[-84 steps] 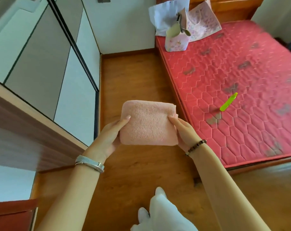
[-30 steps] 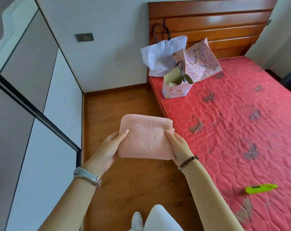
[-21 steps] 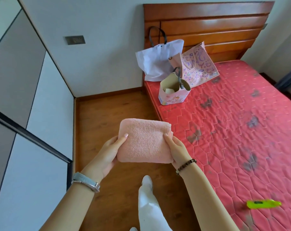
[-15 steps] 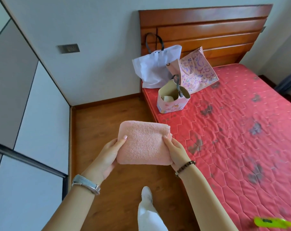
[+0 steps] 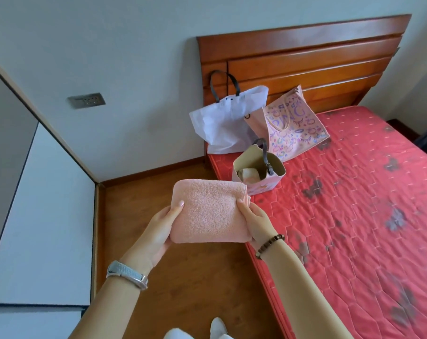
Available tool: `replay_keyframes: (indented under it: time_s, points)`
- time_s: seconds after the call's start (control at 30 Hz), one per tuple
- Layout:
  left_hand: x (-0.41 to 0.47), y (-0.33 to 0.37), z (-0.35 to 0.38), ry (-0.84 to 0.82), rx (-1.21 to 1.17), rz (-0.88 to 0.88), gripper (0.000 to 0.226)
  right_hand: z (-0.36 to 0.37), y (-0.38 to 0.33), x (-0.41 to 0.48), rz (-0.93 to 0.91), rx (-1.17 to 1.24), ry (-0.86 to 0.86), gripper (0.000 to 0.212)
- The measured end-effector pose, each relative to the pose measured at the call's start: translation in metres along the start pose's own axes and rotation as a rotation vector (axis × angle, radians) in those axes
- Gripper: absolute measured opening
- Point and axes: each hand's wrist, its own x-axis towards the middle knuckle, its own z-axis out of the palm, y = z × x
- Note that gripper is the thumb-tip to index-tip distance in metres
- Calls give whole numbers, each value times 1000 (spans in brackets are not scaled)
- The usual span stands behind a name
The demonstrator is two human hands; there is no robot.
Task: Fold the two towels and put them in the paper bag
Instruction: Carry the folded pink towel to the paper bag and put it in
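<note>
Pink folded towel [image 5: 208, 214] hangs between both hands over the wooden floor [image 5: 183, 277]. My left hand [image 5: 158, 231] pinches its left edge, thumb on top; my right hand [image 5: 255, 221] pinches the layered right edge. Just beyond the right hand stands the open paper bag [image 5: 278, 168] at the mattress [image 5: 354, 204] corner, with a pale towel [image 5: 249, 173] inside. Bare floor lies beyond the left hand. Half a second ago the bag sat farther off.
</note>
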Motion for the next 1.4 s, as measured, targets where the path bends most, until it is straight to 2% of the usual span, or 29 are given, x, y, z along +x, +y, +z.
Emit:
replay_keyframes:
  time_s: [0.17,0.33,0.47,0.63,0.83,0.97,1.17,1.4]
  points:
    - [46,24,-1,-11,9,-21,46,7,-18,40,22,49,14,13]
    - [103,46,-1,-72,33,-67,44,16,-34,83,29,45,123,12]
    - [154,74,-5,-148,83,-84,45,28,-45,120,38,69,209,18]
    - [222,116,-20,-237,172,-110,50,54,-63,164,40,120,307,13]
    - [289,160,-21,-404,287,-107,45,73,-78,204,26,214,435,14]
    - [321,171,-8,-516,321,-129,49,67,-78,219,19,272,514,16]
    - [357,173,33,-631,362,-197,53,39,-77,234,26,324,634,30]
    - [389,183,94,-681,361,-225,43,-3,-86,260,13,374,699,24]
